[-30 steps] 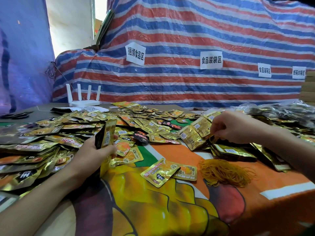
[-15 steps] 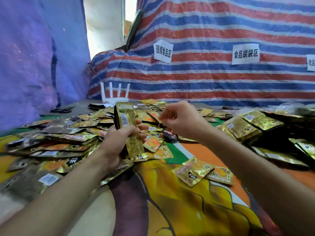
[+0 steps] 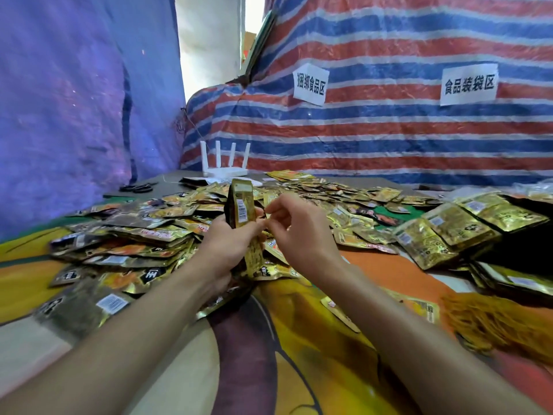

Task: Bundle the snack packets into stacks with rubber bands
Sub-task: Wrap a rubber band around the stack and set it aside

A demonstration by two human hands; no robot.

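the left hand gripped a stack of gold snack packets around its lower half. the stack stood upright on end above the middle of the tabletop, with a barcode on the side that faced the camera. the right hand was at 3 o'clock of the stack, just beside it. its fingers were curled, and its thumb and forefinger were brought together at the stack's right edge. whether they pinched anything could not be told.

loose packets lay heaped at 9 o'clock of the hands, and more spread across the far side toward 12 o'clock. larger gold packets lay overlapping at 2 to 3 o'clock. a tangled heap of orange rubber bands sat at 4 o'clock, near the right edge. two single packets lay flat between the right forearm and that heap. a bright printed cloth covered the tabletop.

at 12 o'clock, at the far edge, stood a white router with four upright aerials. a pair of black scissors lay at 10 o'clock. behind hung a red, white and blue striped tarp that bore two white paper labels. a blue sheet hung on the left.
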